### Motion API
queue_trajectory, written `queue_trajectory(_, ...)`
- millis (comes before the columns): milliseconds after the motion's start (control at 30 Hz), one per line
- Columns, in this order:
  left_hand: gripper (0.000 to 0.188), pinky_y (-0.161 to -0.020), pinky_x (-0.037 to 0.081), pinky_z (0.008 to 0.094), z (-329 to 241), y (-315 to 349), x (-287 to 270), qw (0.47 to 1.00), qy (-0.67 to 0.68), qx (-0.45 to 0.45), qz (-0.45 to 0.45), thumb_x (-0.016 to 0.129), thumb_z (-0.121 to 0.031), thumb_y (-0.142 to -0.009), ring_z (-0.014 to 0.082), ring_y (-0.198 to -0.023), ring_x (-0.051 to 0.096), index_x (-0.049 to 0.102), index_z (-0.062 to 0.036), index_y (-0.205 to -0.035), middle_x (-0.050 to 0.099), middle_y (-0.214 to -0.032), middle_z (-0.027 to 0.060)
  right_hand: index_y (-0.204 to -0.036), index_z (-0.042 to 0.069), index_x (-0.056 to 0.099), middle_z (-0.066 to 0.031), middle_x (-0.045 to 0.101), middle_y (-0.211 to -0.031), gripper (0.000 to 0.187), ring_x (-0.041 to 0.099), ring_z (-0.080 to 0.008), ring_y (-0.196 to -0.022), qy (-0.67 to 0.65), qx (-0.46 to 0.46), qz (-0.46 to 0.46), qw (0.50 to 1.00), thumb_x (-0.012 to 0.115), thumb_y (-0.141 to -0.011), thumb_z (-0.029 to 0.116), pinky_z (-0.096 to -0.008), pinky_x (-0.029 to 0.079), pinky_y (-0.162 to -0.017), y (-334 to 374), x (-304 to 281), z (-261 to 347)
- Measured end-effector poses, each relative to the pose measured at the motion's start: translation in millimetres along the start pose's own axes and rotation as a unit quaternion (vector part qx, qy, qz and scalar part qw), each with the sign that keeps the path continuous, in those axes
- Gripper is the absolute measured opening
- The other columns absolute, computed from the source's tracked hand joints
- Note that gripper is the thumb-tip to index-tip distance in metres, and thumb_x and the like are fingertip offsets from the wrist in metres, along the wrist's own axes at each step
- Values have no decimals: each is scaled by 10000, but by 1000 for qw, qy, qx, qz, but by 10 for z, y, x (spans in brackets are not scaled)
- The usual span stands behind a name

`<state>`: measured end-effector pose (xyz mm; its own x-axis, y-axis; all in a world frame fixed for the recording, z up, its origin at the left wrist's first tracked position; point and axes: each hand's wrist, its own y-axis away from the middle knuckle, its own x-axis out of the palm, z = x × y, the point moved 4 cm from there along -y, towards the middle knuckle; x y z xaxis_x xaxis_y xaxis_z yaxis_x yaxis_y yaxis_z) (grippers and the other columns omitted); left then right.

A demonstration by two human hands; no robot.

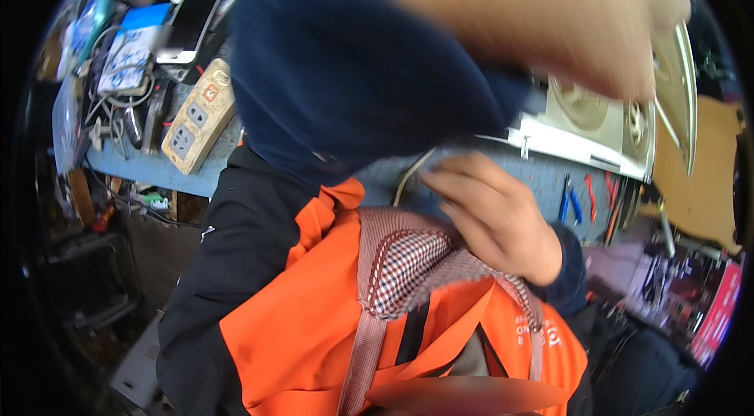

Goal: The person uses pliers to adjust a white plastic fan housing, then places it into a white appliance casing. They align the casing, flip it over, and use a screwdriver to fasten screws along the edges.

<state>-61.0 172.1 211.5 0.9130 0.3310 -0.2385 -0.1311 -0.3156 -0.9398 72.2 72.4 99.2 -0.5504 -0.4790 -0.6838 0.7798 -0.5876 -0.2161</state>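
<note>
My left arm, in a navy sleeve, crosses high and close in front of me toward the right. My left hand (648, 16) is smeared by motion at the upper right, and its fingers do not show. Below it, my right hand (496, 216) is in front of my chest, beside the checked bib of an apron (416, 263) worn over an orange and black jacket (290, 337). Its fingers point left, loosely bent and slightly apart, with nothing visible in them. A thin beige cord (408, 178) lies just left of the fingertips; contact cannot be made out.
Across the blue bench (192, 176) stands a cream appliance casing (585, 114), partly hidden by my arm. Blue-handled pliers (570, 200) and red-handled tools (591, 196) lie at right. A power strip (198, 116), white phone (203, 14) and tangled cables crowd the left. Cardboard (699, 173) is far right.
</note>
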Motion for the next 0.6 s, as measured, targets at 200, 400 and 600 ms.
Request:
queue_trajectory(200,205,-706,516,425,90,9,-150,998,53,-18,39,782,-160,-727,315,-807,688,704,-30,-864,685,-841,143,-1174,-37,696,-180,674,-1238,372,622,-346,-1103,248,-7,1,969,633,-838,111,-411,508,-974,-568,683,-390)
queue_trajectory(400,248,-795,513,404,306,17,-22,985,116,-34,127,786,-135,-776,299,-906,690,700,-15,-975,699,-945,146,-896,-3,740,-121,669,-970,225,640,-308,-949,338,-32,31,940,662,-829,198,-416,548,-783,-637,703,-480)
queue_trajectory(600,298,-883,511,384,287,-38,-7,977,123,-33,170,790,-110,-825,283,-1005,693,695,-1,-1085,714,-1049,148,-870,40,672,-119,644,-886,80,665,-294,-742,10,-78,-109,991,722,-812,16,-378,562,-661,15,-173,126)
